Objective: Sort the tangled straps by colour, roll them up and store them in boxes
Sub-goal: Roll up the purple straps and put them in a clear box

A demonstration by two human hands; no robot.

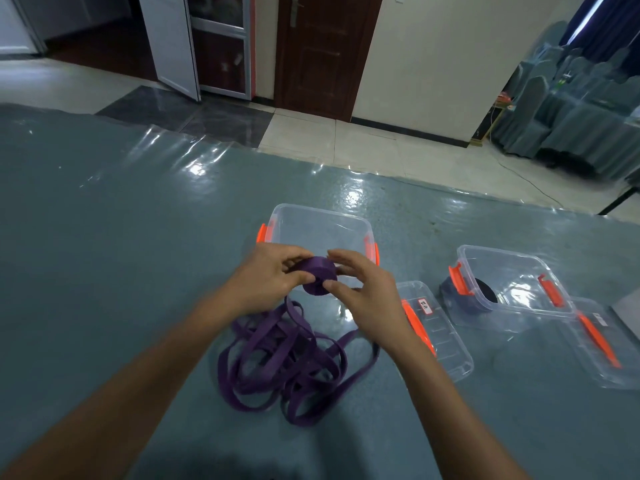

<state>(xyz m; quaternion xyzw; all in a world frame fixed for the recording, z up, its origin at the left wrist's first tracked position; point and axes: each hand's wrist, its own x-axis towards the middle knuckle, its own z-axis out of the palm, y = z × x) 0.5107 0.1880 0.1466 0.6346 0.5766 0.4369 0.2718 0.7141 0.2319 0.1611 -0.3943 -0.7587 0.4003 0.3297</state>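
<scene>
A partly wound roll of purple strap [318,278] is held above the table between both hands. My left hand [268,278] grips it from the left with fingers and thumb curled round it. My right hand [363,289] pinches its right side. From the roll the strap drops into a loose tangled pile of purple strap [291,362] on the table below. Just behind the hands stands a clear box [322,226] with orange clips, nothing visible inside. A second clear box [512,282] at the right holds a dark roll [485,296].
Two clear lids with orange handles lie on the table: one lid [440,334] right of my right wrist, the other lid [602,344] at the far right. The table [121,237] has a glossy blue-grey cover. Draped chairs [571,109] stand beyond on the tiled floor.
</scene>
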